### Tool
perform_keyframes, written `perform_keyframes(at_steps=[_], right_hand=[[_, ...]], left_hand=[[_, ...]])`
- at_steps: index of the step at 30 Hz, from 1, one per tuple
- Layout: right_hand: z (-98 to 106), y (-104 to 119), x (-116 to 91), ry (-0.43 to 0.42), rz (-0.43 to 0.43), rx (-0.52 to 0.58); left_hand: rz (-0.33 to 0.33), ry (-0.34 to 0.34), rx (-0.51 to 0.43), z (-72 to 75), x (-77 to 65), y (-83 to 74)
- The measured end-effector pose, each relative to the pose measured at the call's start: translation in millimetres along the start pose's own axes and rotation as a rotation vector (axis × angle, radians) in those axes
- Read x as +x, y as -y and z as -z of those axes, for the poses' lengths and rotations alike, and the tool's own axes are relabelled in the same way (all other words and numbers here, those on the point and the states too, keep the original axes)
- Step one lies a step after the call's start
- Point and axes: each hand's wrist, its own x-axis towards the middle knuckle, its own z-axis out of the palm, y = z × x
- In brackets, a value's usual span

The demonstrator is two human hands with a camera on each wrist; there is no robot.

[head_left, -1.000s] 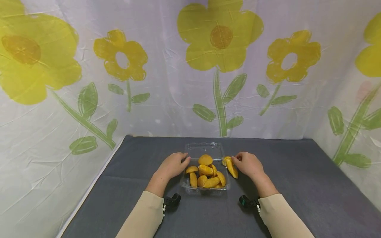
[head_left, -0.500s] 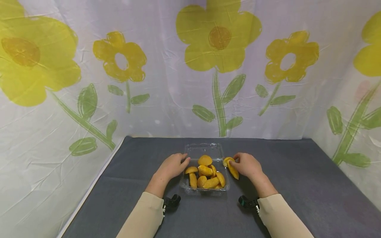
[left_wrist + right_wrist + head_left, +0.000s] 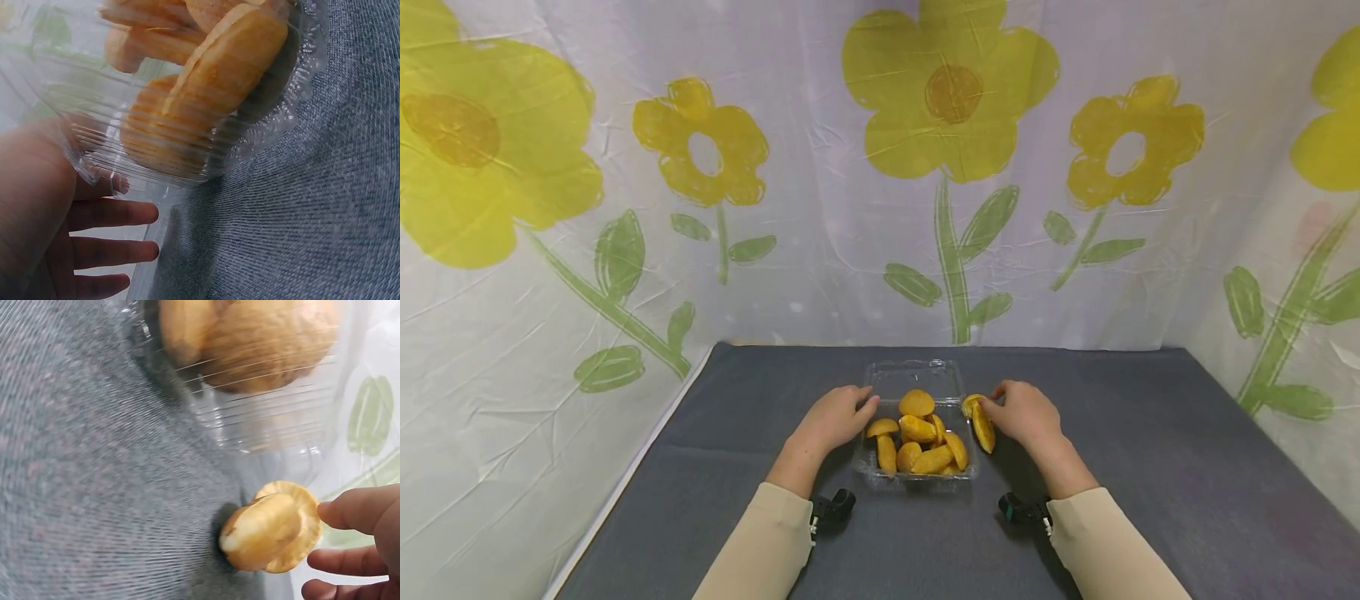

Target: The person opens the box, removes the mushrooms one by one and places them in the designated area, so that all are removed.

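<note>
A clear plastic clamshell box (image 3: 919, 477) stands on the dark cloth with several yellow-brown mushrooms (image 3: 932, 459) inside. My left hand (image 3: 835, 418) is at its back left corner, thumb at the rim; the left wrist view shows the other fingers (image 3: 115, 251) extended and spread beside the ribbed wall. Just right of the box, one loose mushroom (image 3: 982, 428) leans with its stem toward me. My right hand (image 3: 1024, 412) pinches its cap. In the right wrist view the thumb (image 3: 350, 509) touches the cap's edge, with the fingertips close beside it.
The box's lid (image 3: 913, 379) is folded back, away from me. A dark cloth (image 3: 1112, 467) covers the table. A white curtain with printed flowers (image 3: 820, 283) hangs behind the table and along its sides.
The loose mushroom's stem has swung left toward the box, and my right hand has shifted slightly left with it. My left hand and the box have stayed in place.
</note>
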Motion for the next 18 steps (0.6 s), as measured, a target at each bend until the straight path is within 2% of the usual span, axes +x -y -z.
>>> perform_keyframes(at_steps=[7, 18], right_hand=[[8.0, 4.6, -0.3, 0.01, 0.008, 0.01], [20.7, 23.5, -11.7, -0.001, 0.061, -0.006]], left_hand=[[-0.053, -0.023, 0.011, 0.9, -1.8, -0.6], [-0.043, -0.016, 0.008, 2.1, -2.4, -3.0]])
